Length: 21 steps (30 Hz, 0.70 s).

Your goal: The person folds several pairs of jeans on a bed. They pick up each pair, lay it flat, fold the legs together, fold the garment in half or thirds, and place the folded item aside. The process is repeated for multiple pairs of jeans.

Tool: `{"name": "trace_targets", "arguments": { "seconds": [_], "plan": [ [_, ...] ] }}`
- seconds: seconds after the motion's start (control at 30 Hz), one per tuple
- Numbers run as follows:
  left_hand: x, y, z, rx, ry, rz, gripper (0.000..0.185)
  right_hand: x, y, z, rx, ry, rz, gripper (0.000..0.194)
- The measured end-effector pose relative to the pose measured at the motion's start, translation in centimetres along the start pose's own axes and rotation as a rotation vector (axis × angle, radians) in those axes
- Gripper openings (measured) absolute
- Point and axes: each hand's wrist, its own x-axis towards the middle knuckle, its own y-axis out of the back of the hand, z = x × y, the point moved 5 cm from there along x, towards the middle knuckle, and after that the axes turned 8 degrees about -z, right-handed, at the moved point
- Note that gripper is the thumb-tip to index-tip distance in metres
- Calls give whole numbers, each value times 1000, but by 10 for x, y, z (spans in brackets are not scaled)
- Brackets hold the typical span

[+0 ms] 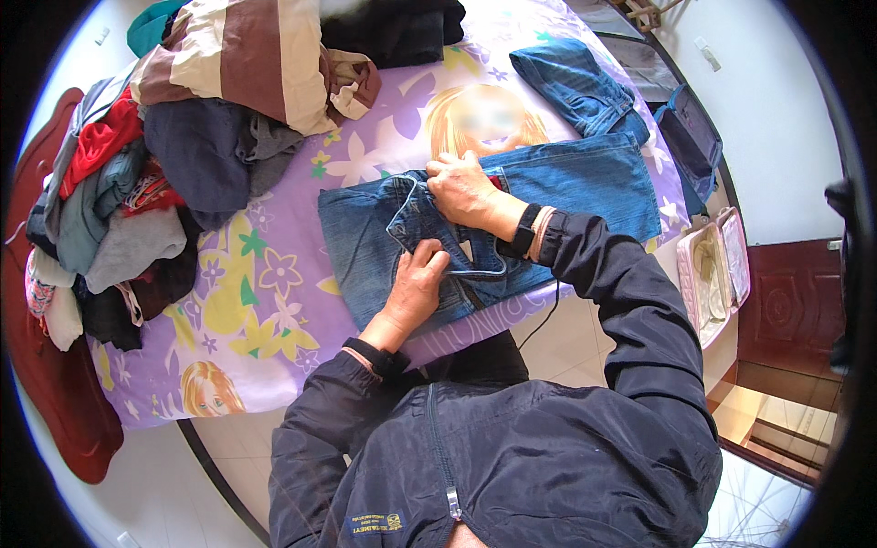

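Note:
A pair of blue denim jeans (pixel 575 185) lies across the bed in front of me, its legs spread to left and right. Its waistband, with pale trim, is bunched in the middle. My left hand (pixel 416 281) has its fingers curled on the near side of the waistband. On the far side, my right hand (pixel 466 188) grips the denim, its fingertips partly hidden from view. A small red patch and a pale label show between and beside the hands. Another pair of folded jeans (pixel 572 82) lies just beyond, at the upper right.
A purple floral bedsheet (pixel 356 161) covers the bed. A large heap of clothes (pixel 199 157) sits at the left, with a brown-and-cream striped fabric (pixel 253 61) on top. Black garments (pixel 390 31) lie at the far edge. An open pink suitcase (pixel 712 274) stands right of the bed.

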Motion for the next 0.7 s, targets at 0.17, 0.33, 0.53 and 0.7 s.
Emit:
{"name": "trace_targets", "arguments": {
  "seconds": [0.17,0.33,0.53,0.7],
  "plan": [
    [0,0,-1,9,0,-7,27,-1,-1,10,258,-24,183,17],
    [0,0,-2,-8,-31,24,24,-2,-6,20,185,-77,326,26],
    [0,0,-1,35,-25,23,21,-1,-3,28,350,-49,244,27],
    [2,-1,0,5,19,-4,20,-46,28,3,198,97,354,51]
  ]
}}
